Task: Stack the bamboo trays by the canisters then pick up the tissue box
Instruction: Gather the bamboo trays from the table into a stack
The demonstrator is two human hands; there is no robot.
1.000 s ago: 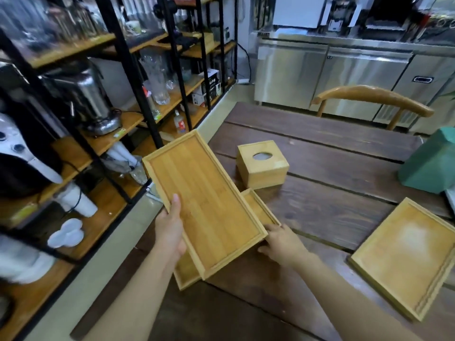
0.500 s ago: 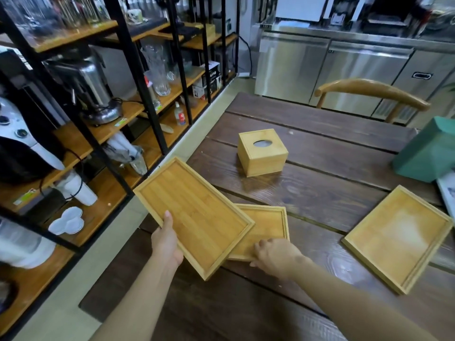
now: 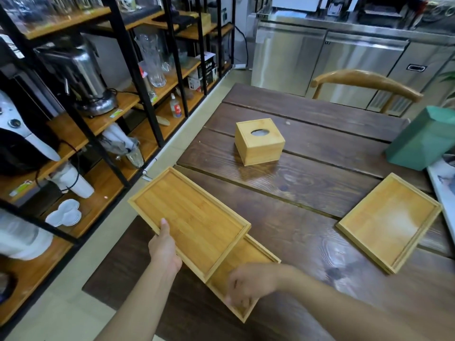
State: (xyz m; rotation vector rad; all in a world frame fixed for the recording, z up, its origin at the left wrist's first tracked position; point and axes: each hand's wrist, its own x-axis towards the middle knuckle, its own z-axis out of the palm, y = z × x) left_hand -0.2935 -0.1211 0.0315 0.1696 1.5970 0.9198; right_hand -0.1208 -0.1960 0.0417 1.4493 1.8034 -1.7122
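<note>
My left hand [image 3: 164, 249] grips the near edge of a large bamboo tray [image 3: 194, 221], thumb on top, holding it over the table's left corner. Under it lies a smaller bamboo tray [image 3: 242, 254], partly covered. My right hand [image 3: 248, 283] is on that smaller tray's near end, fingers curled over its edge; the hand is blurred. A third bamboo tray [image 3: 389, 223] lies flat at the right side of the table. The bamboo tissue box [image 3: 258, 141], a cube with an oval hole on top, stands alone further back at the middle of the table.
The dark wooden table [image 3: 307, 193] has a green angular container [image 3: 423, 139] at its right edge and a wooden chair [image 3: 364, 82] behind it. Black-framed shelves [image 3: 103, 114] with glassware, an urn and cups stand at the left. Steel cabinets [image 3: 344, 57] line the back.
The large tray in my left hand has come down lower and flatter over the smaller tray. My right hand has slid along the smaller tray toward me and turned it.
</note>
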